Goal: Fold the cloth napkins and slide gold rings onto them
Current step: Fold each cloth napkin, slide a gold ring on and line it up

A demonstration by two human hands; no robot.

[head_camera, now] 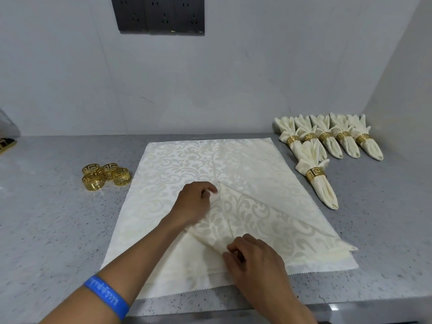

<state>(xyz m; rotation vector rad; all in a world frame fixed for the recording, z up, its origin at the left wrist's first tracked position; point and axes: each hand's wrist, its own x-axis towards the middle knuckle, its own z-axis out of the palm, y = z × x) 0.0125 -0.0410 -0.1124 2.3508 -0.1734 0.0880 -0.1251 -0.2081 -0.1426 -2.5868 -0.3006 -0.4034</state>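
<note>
Two bare hands work on a cream damask cloth napkin (268, 220) with a pale scroll pattern, which lies partly folded on top of a larger flat sheet of the same cream patterned cloth (198, 157) spread over a grey speckled stone counter (46, 230). The left hand (194, 204) pinches the upper tip of the folded napkin between thumb and curled fingers, near the middle of the flat sheet. The right hand (254, 260) has its fingers curled round the napkin's lower folded edge, close to the near side of the sheet. Between the two hands the napkin forms a raised triangular flap, and its long point reaches out to the right, just past the sheet's right edge.

Four loose gold metal rings (105, 176) with a cut-out key pattern sit in a tight cluster on the counter just left of the sheet, touching one another. Six finished napkins (327, 141), each gathered through a gold ring, lie on the counter to the right: five side by side near the wall and one nearer, beside the sheet's right edge. A blue wristband (107, 294) with white lettering circles the left forearm. A black panel of wall sockets (159, 15) is mounted on the pale wall (70, 78) above.
</note>
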